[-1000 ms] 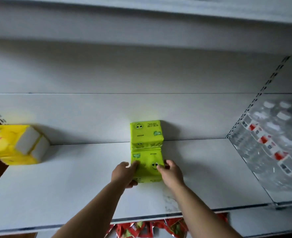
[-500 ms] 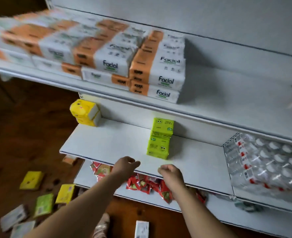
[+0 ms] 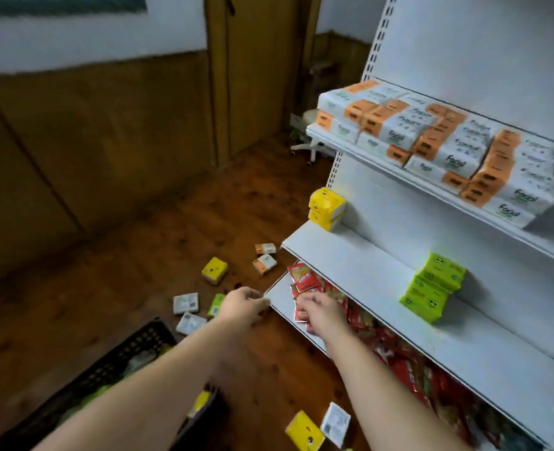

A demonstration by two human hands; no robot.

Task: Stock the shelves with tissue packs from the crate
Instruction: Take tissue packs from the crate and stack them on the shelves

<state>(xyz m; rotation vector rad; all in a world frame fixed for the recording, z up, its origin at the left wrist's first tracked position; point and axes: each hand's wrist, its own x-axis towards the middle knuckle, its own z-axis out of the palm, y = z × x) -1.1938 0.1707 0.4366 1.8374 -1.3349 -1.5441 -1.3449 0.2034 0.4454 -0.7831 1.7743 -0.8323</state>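
Two green tissue packs (image 3: 432, 289) stand stacked on the white middle shelf (image 3: 360, 265). Yellow tissue packs (image 3: 327, 208) sit at that shelf's left end. A black crate (image 3: 113, 369) stands on the floor at lower left, partly hidden by my left arm. My left hand (image 3: 243, 305) hangs in the air left of the shelf corner, fingers loosely curled, holding nothing. My right hand (image 3: 321, 312) hovers over the red packets on the lowest shelf, fingers relaxed and empty. Loose tissue packs (image 3: 215, 270) lie scattered on the floor.
Orange-and-white facial tissue packs (image 3: 448, 148) fill the upper shelf. Red snack packets (image 3: 399, 349) crowd the lowest shelf. More packs (image 3: 305, 434) lie on the wooden floor near my feet. A chair base (image 3: 311, 148) stands by the wood-panelled wall behind the shelving.
Both hands let go of the green packs and drew back from the shelf. My view swung left and down toward the floor and the crate.
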